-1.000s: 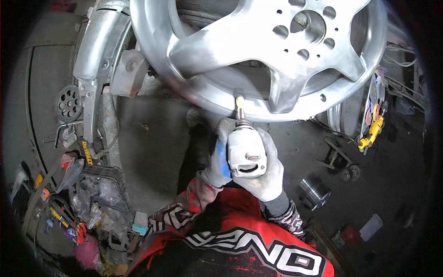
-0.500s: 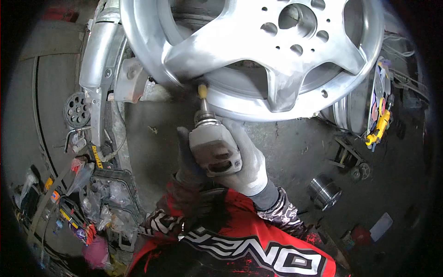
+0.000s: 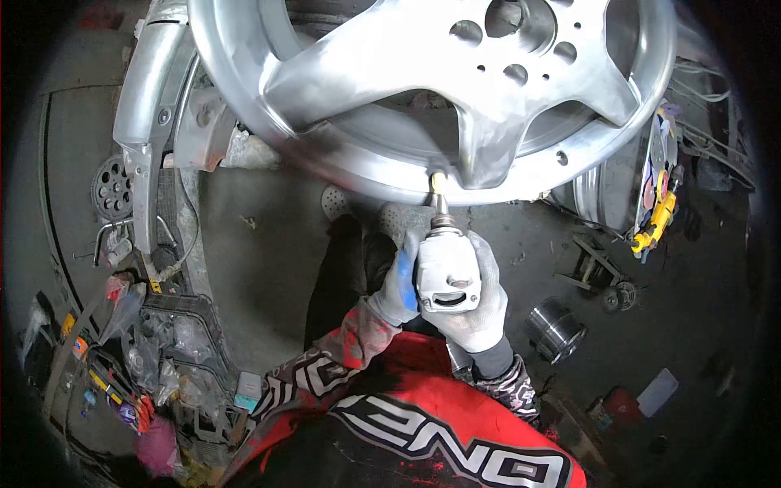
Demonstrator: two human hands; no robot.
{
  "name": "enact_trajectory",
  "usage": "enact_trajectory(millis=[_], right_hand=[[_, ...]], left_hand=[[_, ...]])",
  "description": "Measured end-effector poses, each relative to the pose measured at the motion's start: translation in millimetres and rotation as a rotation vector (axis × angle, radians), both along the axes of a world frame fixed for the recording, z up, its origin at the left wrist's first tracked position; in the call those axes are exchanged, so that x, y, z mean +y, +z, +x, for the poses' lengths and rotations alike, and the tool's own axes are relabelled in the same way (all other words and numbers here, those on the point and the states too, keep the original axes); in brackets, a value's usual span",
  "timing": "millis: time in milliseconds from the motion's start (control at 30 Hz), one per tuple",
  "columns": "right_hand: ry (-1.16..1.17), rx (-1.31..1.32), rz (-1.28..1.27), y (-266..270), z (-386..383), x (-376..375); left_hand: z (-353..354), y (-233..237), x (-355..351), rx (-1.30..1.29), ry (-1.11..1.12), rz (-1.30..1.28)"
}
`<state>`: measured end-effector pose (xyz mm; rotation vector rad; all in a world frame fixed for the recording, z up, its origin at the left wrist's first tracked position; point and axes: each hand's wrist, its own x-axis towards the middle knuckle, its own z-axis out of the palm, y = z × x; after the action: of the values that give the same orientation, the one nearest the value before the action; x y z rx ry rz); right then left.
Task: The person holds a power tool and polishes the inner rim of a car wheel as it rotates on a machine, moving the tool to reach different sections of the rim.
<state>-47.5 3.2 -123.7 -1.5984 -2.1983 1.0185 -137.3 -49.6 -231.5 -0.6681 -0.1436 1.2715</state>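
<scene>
Perforated disc [image 3: 112,188]: seen at the far left, beside a curved silver metal part [image 3: 150,89]; clear plastic bags [image 3: 140,350] are heaped below.
Left hand [image 3: 399,289]: gloved in grey with a blue patch; closed around the left side of the power tool, which is gripped by it.
Yellow-tipped bit [image 3: 438,184]: pointed away from the body; its tip is set over the lower outer band of the wheel, just left of the lower spoke's end; whether the metal is touched cannot be told.
Power tool [image 3: 446,270]: held between both hands, in front of the torso; its pale housing is turned upward.
Right hand [image 3: 486,305]: gloved in white; wrapped around the tool's right side and gripping it.
Wheel [image 3: 496,106]: spread above the hands, spoked and silver; cut off by the top edge of the view.
Metal cylinder [image 3: 556,329]: placed on the floor, right of the hands.
Yellow tool [image 3: 656,224]: seen at the far right, near the wheel.
</scene>
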Motion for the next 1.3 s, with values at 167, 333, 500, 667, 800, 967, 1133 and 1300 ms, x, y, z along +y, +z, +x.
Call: enact_trajectory(millis=[167,333,500,667,800,967,1133,1300], right_hand=[[0.057,0.129,-0.064,-6.2,-24.9,-1.2],[0.148,0.244,0.045,-10.3,-62.2,4.8],[0.209,0.288,0.036,-6.0,-87.6,13.2],[0.180,0.310,0.068,-7.4,-91.3,11.2],[0.210,0.156,0.199,-10.7,-71.0,7.8],[0.164,0.236,0.021,-1.6,-82.0,12.0],[0.166,0.240,0.060,-5.6,-82.5,11.9],[0.149,0.173,-0.017,-0.4,-82.3,13.6]], left_hand=[[-35.2,4.7,-6.5,0.177,-0.035,-0.079],[-80.2,20.6,5.2,0.165,0.116,0.083],[-103.7,14.4,7.5,0.084,0.191,0.134],[-97.0,13.7,10.7,0.149,0.384,0.104],[-91.1,25.5,2.6,0.172,0.172,0.004],[-101.9,25.4,7.9,0.239,0.098,0.023],[-100.3,28.9,6.0,0.177,0.117,-0.068],[-90.0,21.0,5.6,0.168,0.169,-0.004]])
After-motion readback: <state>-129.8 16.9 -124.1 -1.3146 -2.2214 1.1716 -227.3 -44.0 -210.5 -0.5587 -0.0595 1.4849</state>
